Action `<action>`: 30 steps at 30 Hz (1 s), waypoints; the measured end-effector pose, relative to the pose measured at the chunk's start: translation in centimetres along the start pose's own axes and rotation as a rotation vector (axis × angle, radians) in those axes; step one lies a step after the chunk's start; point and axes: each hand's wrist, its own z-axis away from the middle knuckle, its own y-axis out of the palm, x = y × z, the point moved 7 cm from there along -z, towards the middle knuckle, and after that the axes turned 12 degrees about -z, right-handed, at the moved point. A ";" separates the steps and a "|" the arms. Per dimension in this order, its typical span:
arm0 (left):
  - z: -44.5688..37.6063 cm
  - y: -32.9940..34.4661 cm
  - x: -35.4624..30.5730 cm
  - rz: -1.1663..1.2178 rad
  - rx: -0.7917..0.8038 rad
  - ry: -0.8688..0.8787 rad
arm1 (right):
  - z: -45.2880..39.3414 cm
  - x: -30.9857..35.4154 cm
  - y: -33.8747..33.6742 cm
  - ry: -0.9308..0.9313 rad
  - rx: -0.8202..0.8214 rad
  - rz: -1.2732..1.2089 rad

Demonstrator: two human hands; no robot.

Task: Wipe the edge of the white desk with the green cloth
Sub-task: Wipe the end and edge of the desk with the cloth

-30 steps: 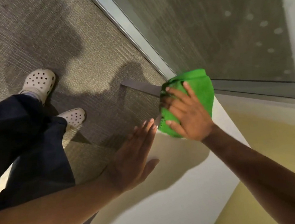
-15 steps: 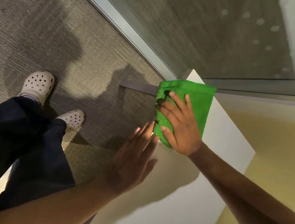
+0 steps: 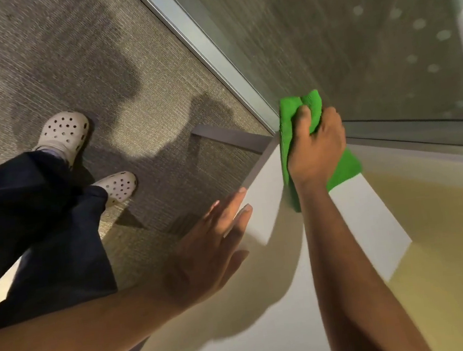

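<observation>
Green cloth (image 3: 342,168) bunched in right hand (image 3: 315,148) at white desk (image 3: 285,328) corner, partly hidden, left hand (image 3: 205,262) flat, fingers spread

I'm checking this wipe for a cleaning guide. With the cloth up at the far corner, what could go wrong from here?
1. The right hand has the green cloth bunched, so little of it may meet the white desk edge and streaks could remain.
2. That hand sits close to the glass panel and may knock it.
3. The flat left hand may smudge the desk.

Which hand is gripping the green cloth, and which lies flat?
The right hand grips the green cloth; the left hand lies open and flat on the white desk.
</observation>
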 end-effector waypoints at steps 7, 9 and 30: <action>-0.1 -0.1 0.0 -0.033 0.017 0.016 | 3.0 -2.4 -1.4 0.155 0.064 0.203; -0.3 -0.1 0.0 -0.013 0.008 0.017 | 0.6 -1.8 -0.7 0.151 0.149 0.240; 0.0 1.3 -0.2 -0.012 0.114 0.021 | 7.3 2.1 1.8 -0.781 0.581 0.191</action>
